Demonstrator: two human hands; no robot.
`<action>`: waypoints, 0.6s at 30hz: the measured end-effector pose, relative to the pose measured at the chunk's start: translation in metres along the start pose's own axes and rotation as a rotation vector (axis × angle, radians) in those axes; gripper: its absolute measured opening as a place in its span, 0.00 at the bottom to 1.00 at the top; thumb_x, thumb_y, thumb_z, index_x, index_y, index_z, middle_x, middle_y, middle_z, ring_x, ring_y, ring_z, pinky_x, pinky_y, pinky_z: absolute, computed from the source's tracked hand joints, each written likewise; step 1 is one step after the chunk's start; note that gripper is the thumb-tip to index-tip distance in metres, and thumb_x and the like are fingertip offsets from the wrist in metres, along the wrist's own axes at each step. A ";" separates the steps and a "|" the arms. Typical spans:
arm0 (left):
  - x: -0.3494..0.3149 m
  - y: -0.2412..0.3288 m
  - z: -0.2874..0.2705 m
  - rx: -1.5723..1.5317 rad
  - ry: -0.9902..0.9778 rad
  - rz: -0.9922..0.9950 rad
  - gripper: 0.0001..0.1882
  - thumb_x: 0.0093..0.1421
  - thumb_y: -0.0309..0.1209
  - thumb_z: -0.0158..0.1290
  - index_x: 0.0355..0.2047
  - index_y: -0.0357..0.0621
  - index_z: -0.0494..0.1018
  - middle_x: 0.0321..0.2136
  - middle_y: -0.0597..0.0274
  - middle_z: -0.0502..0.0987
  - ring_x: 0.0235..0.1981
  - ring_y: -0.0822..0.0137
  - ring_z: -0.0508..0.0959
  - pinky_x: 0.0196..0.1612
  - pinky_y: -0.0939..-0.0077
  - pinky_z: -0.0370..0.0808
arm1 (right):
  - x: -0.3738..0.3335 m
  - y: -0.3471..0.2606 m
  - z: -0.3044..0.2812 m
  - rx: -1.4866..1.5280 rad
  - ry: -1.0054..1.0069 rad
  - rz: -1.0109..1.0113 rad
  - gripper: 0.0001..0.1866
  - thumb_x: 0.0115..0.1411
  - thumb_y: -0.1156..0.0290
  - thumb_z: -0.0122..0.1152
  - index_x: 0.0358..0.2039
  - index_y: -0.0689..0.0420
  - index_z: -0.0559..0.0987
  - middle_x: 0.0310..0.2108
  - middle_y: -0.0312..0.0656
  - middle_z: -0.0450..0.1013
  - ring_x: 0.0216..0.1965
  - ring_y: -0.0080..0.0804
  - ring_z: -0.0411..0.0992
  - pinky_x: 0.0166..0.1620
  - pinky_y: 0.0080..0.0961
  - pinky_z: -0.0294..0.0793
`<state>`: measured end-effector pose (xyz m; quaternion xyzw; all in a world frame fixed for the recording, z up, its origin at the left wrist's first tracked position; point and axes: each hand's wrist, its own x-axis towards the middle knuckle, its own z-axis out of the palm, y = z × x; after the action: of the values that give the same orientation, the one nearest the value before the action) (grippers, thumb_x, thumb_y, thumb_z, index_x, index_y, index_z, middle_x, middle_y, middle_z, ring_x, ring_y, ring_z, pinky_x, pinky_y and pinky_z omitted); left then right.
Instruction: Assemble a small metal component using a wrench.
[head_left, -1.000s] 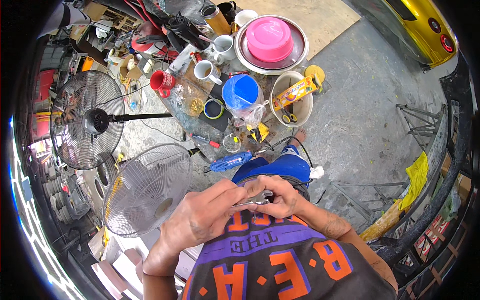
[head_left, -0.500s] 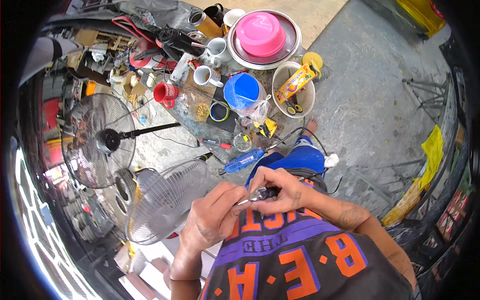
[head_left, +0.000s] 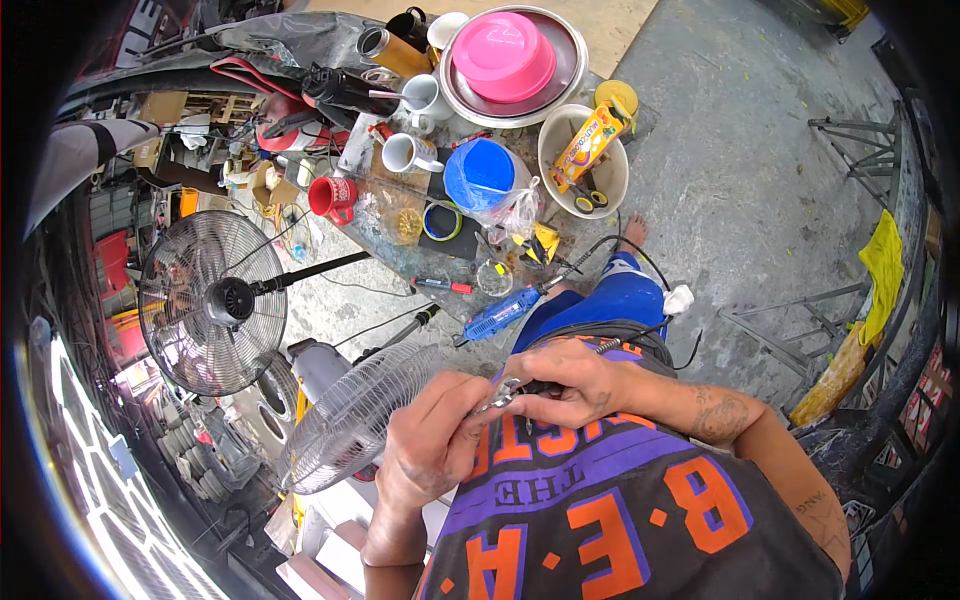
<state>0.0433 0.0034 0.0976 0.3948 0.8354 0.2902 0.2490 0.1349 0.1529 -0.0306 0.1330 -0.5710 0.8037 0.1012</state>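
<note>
Close in front of my body, both hands work together on small things. My left hand (head_left: 437, 432) pinches a small shiny metal piece (head_left: 497, 397); its full shape is hidden by the fingers. My right hand (head_left: 578, 383) is closed round a black handpiece (head_left: 545, 389), its tip against or right beside the metal piece. From behind the right hand runs a dark ribbed flexible shaft (head_left: 612, 344). Just beyond the hands, a blue rotary tool (head_left: 500, 315) lies at the table's near edge, a dark cord leading off its right end.
On the table (head_left: 375, 240) stand a red mug (head_left: 332, 198), white mugs (head_left: 408, 153), a blue-topped container (head_left: 480, 176) in plastic, a pink tub (head_left: 503, 58) on a metal tray, and a bowl (head_left: 553, 130) with scissors and a yellow box. Fans (head_left: 215, 300) stand left.
The view has shifted slightly. My right fingers have come down closer over the handpiece, and the metal piece has turned, showing more of its shiny surface. Both hands keep their hold.
</note>
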 end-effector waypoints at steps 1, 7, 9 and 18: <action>0.000 0.000 0.001 -0.004 0.006 -0.004 0.10 0.53 0.21 0.60 0.36 0.35 0.74 0.27 0.54 0.77 0.26 0.60 0.78 0.28 0.74 0.73 | -0.001 0.000 0.001 -0.035 -0.006 0.005 0.10 0.60 0.73 0.60 0.41 0.62 0.77 0.30 0.46 0.75 0.28 0.39 0.76 0.30 0.29 0.72; -0.001 -0.002 0.001 -0.019 0.003 0.004 0.09 0.53 0.20 0.60 0.36 0.35 0.74 0.28 0.54 0.77 0.27 0.60 0.78 0.28 0.74 0.74 | 0.001 0.006 -0.001 -0.062 -0.043 -0.048 0.11 0.60 0.73 0.59 0.42 0.62 0.75 0.26 0.45 0.73 0.25 0.39 0.73 0.27 0.29 0.69; 0.000 -0.004 0.000 -0.022 0.000 -0.002 0.09 0.53 0.20 0.59 0.36 0.35 0.74 0.28 0.54 0.77 0.27 0.61 0.78 0.29 0.74 0.74 | 0.003 -0.002 -0.004 -0.062 -0.082 0.028 0.11 0.60 0.73 0.60 0.42 0.62 0.75 0.26 0.44 0.72 0.23 0.38 0.72 0.26 0.29 0.68; 0.001 -0.008 -0.003 -0.036 -0.008 0.002 0.10 0.53 0.21 0.60 0.36 0.35 0.74 0.28 0.54 0.77 0.27 0.60 0.78 0.29 0.73 0.74 | 0.007 0.007 -0.003 -0.031 -0.032 0.026 0.10 0.57 0.73 0.62 0.39 0.61 0.75 0.25 0.41 0.72 0.21 0.36 0.70 0.24 0.29 0.66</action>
<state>0.0366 -0.0005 0.0939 0.3919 0.8287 0.3041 0.2591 0.1258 0.1538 -0.0353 0.1370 -0.5866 0.7938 0.0837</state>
